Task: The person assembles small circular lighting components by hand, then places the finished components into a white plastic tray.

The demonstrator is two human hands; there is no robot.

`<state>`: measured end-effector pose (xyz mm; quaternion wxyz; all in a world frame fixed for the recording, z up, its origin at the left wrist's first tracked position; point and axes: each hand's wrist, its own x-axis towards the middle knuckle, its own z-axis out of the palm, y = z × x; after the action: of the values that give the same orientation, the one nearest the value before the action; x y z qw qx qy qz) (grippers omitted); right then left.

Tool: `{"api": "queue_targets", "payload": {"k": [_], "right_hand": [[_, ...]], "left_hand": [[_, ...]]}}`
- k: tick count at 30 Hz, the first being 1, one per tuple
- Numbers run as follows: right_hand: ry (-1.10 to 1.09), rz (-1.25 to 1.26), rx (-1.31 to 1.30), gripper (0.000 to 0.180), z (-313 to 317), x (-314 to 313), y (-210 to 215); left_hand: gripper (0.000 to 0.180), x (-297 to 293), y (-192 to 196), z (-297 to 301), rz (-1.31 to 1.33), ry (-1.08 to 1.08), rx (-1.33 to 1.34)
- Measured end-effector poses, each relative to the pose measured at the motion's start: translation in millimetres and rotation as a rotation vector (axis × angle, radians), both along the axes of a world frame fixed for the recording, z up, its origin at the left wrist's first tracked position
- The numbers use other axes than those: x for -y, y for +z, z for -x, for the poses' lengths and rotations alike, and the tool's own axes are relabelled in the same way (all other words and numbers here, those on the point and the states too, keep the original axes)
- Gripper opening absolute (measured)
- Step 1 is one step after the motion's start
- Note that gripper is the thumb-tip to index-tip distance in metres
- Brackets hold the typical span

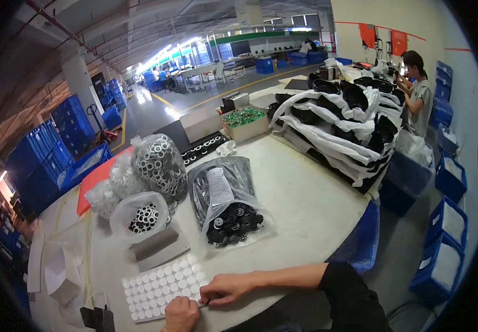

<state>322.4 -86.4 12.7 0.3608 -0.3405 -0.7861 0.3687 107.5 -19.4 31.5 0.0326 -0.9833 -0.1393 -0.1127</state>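
A white sheet of round white stickers or pads (164, 288) lies flat on the table right in front of me, its discs in rows. My left hand (182, 314) is closed at the sheet's near right corner, fingers curled. My right hand (228, 289) reaches in from the right, its fingers bent and pressed together by the sheet's right edge. The two hands almost meet at the fingertips. Whatever is pinched there is too small or hidden to tell. Just beyond the sheet stands a grey angled holder (161, 247).
A clear bag of black disc-shaped parts (233, 224) lies ahead. Left are an open bag of black and white rings (144, 218) and a full bag of rings (158, 166). Farther off are a box of green parts (247, 124) and stacked black parts in white wrap (338, 130). A co-worker (416, 94) stands back right.
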Motion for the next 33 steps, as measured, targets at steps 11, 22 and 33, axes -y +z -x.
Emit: {"api": "queue_targets", "payload": {"k": [11,22,33], "right_hand": [[-0.024,0.081,0.029,0.019,4.3,4.7,2.8],[-0.62,0.592,-0.805,0.018,-14.8,-13.4,5.7],[-0.667,0.587,-0.961,0.017,-11.6,-14.8,-8.1]], "left_hand": [[0.034,-33.4,-9.4,18.8,1.108,0.584,0.419],[0.009,-24.9,18.2,-34.7,1.247,0.16,0.961],[0.012,-34.7,16.1,-61.0,1.505,0.23,0.947]]}}
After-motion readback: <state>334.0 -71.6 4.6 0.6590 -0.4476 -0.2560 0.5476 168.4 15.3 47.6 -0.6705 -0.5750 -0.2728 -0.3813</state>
